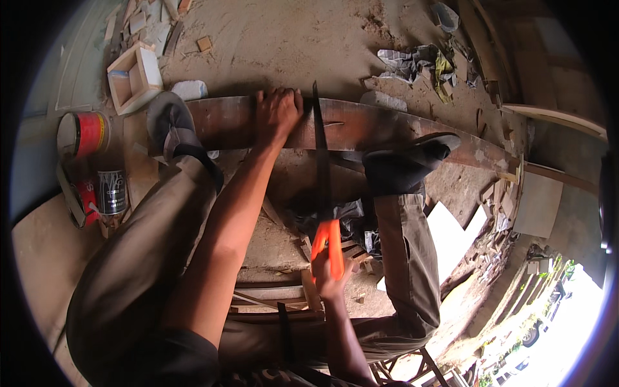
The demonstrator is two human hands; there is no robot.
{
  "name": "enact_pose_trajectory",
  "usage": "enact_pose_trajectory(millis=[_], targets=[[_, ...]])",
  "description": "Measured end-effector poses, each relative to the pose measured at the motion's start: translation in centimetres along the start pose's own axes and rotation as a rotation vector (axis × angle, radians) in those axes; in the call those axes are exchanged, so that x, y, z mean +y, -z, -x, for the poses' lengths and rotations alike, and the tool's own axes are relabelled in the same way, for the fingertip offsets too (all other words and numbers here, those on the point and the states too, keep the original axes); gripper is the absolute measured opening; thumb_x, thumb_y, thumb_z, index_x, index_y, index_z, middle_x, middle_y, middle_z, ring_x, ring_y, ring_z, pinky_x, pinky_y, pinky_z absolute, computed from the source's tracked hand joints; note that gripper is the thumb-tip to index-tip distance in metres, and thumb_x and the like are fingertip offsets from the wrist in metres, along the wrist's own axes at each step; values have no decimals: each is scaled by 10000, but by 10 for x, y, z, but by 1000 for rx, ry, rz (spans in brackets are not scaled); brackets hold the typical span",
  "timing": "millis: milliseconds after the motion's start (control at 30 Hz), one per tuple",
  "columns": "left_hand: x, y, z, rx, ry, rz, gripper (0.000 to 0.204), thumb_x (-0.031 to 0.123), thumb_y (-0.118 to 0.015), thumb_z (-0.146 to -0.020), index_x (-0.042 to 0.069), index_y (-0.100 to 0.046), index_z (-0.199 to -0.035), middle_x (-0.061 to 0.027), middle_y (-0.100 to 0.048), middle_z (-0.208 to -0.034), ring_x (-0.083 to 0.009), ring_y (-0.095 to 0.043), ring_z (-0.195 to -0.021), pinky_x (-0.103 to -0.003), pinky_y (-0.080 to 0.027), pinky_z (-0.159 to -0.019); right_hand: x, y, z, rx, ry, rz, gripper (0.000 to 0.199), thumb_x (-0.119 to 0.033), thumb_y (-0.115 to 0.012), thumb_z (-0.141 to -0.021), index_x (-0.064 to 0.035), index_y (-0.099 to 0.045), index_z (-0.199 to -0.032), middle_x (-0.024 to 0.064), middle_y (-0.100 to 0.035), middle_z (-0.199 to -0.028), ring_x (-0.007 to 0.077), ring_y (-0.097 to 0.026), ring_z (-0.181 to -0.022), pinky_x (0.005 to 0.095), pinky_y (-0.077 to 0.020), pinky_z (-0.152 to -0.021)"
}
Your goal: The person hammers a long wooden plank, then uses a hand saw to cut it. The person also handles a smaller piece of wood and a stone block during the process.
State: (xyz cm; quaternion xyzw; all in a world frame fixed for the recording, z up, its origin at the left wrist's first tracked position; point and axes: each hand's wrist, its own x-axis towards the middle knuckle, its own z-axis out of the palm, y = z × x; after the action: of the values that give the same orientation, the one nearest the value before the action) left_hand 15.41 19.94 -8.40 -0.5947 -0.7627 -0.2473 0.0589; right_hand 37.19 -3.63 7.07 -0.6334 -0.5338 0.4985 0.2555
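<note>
A long reddish-brown wooden plank (380,129) runs across in front of me, bent by the lens. My left hand (279,111) grips it left of the middle, fingers curled over the far edge. In my right hand (332,274) is the orange handle of a handsaw (322,168), held below the plank. Its dark blade points away from me and crosses the plank just right of my left hand. Whether its teeth are in the wood, I cannot tell. My left shoe (173,119) is on the plank's left end, and my right shoe (409,158) rests against the right part.
An open wooden box (135,77) lies at the far left, above a red and yellow can (84,134) and a dark can (113,192). Crumpled sheeting (412,63) lies beyond the plank. White board pieces (451,238) and wood scraps lie at right.
</note>
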Motion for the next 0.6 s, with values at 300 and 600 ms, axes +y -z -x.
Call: enact_pose_trajectory(millis=[300, 600], targets=[[-7, -8, -9, -46, -37, -11, 226, 227, -523, -894, 89, -679, -803, -113, -695, -887, -280, -651, -880, -469, -408, -874, 0, -19, -75, -60, 125, 28, 161, -126, -583, -799, 20, -599, -732, 154, -547, -548, 240, -614, -504, 334, -473, -506], [1, 1, 0, -106, 29, 33, 329, 274, -472, -940, 70, -692, -806, -123, -697, -867, -284, -647, -881, -476, -402, -874, -17, -32, -107, 17, 74, -82, 204, -96, -516, -853, -8, -510, -669, -17, -467, -554, 47, -430, -534, 253, -338, -464]])
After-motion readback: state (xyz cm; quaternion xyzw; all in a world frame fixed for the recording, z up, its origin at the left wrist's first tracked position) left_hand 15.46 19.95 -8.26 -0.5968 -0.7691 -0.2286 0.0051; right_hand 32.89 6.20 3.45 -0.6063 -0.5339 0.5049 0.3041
